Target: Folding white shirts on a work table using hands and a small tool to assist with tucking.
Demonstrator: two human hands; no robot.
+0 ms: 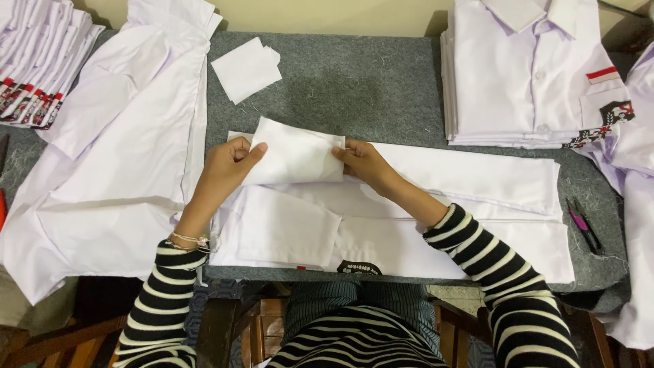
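Two hands pinch one folded white sleeve (296, 158), held over the white shirt (436, 204) laid flat on the grey table (381, 82). Risk: uneven tension between the grips likely skews the crease, and slick fabric could slip. Left hand (228, 160) clamps the left edge, thumb on top; right hand (361, 160) grips the right edge, both forearms angled inward.

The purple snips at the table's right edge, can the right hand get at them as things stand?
Probably yes, once it lets go: the right hand is pinching the folded white cloth, and only flat shirt fabric lies between it and the purple snips.
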